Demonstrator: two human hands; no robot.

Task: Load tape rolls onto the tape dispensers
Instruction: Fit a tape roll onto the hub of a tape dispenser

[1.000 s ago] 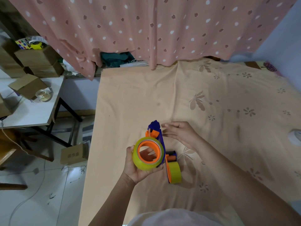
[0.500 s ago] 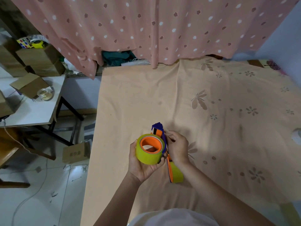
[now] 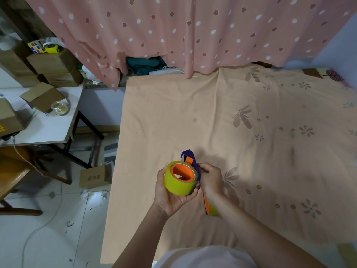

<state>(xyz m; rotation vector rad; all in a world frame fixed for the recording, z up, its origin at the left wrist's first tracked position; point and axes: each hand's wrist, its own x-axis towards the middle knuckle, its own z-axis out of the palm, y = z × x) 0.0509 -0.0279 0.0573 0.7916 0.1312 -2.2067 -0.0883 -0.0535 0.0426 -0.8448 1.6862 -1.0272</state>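
Note:
A yellow-green tape roll (image 3: 178, 185) sits on the orange hub (image 3: 182, 172) of a purple and orange tape dispenser (image 3: 190, 158). My left hand (image 3: 170, 196) cups the roll from below and the left. My right hand (image 3: 209, 179) grips the dispenser's frame just right of the roll. Beneath my right wrist, an orange and yellow-green part (image 3: 209, 206) pokes out; I cannot tell whether it is a second roll or the dispenser's handle.
The work goes on above a peach flowered sheet (image 3: 251, 122) over a bed. A pink dotted curtain (image 3: 193, 31) hangs behind. At left a white table (image 3: 48, 128) carries cardboard boxes and a clear tape roll (image 3: 60, 107). A small box (image 3: 95, 176) lies on the floor.
My right hand moved in from an open pose beside the dispenser and now grips its frame. The roll has tilted to show its hub from above and sits closer against the dispenser.

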